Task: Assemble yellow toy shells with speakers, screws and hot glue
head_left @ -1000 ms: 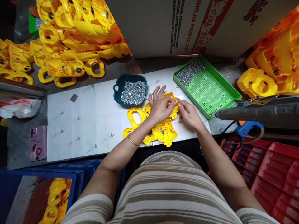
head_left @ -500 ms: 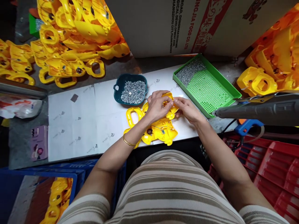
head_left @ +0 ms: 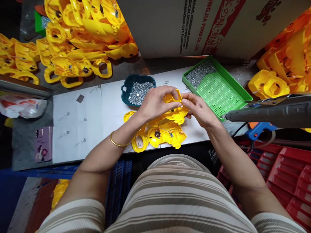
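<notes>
My left hand point(head_left: 155, 103) is curled round a yellow plastic shell half point(head_left: 175, 111) and holds it just above the white sheet point(head_left: 80, 126). My right hand point(head_left: 198, 110) pinches the right edge of that same shell with fingertips together. A second yellow shell half point(head_left: 167, 135) lies open side up underneath, with a small round part and thin wires inside it. Its handle loop point(head_left: 139, 143) sticks out to the left. A dark teal bowl of small silver screws point(head_left: 138, 92) stands just beyond my left hand.
A green perforated tray point(head_left: 218, 92) with screws in its far corner sits to the right. An electric screwdriver point(head_left: 269, 112) hangs at right over red crates point(head_left: 282, 174). Piles of yellow shells point(head_left: 77, 38) lie at back left and more at back right point(head_left: 284, 64), by a cardboard box point(head_left: 191, 26). A phone point(head_left: 43, 144) lies at left.
My left hand went from lying flat with spread fingers to gripping the upper shell. Both hands have lifted it off the lower shell and tilted it.
</notes>
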The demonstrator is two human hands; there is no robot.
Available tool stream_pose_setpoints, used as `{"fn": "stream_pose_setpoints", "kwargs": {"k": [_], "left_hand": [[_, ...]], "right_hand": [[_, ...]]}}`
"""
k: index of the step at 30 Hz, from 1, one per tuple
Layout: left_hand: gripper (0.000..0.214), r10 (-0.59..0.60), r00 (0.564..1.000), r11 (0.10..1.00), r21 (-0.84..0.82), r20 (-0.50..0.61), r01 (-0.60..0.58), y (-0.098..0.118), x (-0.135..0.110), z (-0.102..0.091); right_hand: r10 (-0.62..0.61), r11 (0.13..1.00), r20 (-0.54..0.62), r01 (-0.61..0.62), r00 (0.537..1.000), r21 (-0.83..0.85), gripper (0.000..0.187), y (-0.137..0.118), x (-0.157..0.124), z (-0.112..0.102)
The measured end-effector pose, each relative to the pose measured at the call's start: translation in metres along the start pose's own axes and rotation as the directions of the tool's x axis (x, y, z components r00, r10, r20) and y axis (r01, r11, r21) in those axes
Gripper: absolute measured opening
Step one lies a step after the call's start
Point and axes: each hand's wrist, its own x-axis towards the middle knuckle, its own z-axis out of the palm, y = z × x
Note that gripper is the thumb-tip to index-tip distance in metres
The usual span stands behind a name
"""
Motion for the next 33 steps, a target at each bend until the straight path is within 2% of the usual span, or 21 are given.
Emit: {"fn": "stream_pose_setpoints", "kwargs": {"k": [3, 5, 9, 12, 14, 16, 19, 25, 29, 33], "left_hand": [[0.035, 0.021, 1.0, 1.0, 0.017, 0.015, -0.021, 0.014, -0.002, -0.018], [0.038, 0.047, 0.997, 0.998, 0.032, 0.055, -0.048, 0.021, -0.008, -0.024], [0.032, 0.099, 0.991, 0.993, 0.051, 0.092, -0.104, 0.023, -0.028, -0.016], [0.03, 0.105, 0.989, 0.994, 0.01, 0.103, -0.106, 0.017, -0.039, -0.006], [0.029, 0.078, 0.978, 0.997, -0.037, 0.194, -0.072, 0.012, -0.042, -0.004], [0.037, 0.016, 0.945, 0.996, -0.083, 0.327, 0.012, 0.007, -0.045, -0.009], [0.055, -0.109, 0.866, 0.968, -0.145, 0.487, 0.204, -0.001, -0.054, -0.025], [0.06, -0.236, 0.726, 0.838, -0.243, 0.646, 0.489, -0.003, -0.079, -0.05], [0.056, -0.256, 0.673, 0.798, -0.241, 0.694, 0.552, 0.004, -0.095, -0.056], [0.044, -0.264, 0.631, 0.777, -0.227, 0.729, 0.587, 0.003, -0.114, -0.055]], "right_hand": [[-0.019, 1.0, 0.077, 0.018, 0.997, 0.019, 0.046, -0.013, -0.01, 0.004], [-0.012, 0.999, 0.107, 0.008, 0.994, 0.035, 0.045, -0.015, -0.019, 0.009], [0.029, 0.995, 0.107, -0.039, 0.994, 0.094, 0.041, -0.004, -0.041, 0.018], [0.104, 0.988, 0.16, -0.121, 0.982, 0.1, 0.039, 0.01, -0.05, 0.02], [0.166, 0.978, 0.199, -0.187, 0.966, 0.094, 0.04, 0.017, -0.052, 0.02], [0.213, 0.965, 0.225, -0.24, 0.951, 0.101, 0.041, 0.022, -0.052, 0.018], [0.254, 0.944, 0.26, -0.297, 0.932, 0.142, 0.042, 0.025, -0.053, 0.017], [0.286, 0.906, 0.275, -0.353, 0.918, 0.236, 0.046, 0.025, -0.056, 0.013], [0.298, 0.901, 0.241, -0.355, 0.924, 0.248, 0.046, 0.025, -0.057, 0.012], [0.291, 0.93, 0.181, -0.322, 0.939, 0.175, 0.049, 0.027, -0.059, 0.016]]}}
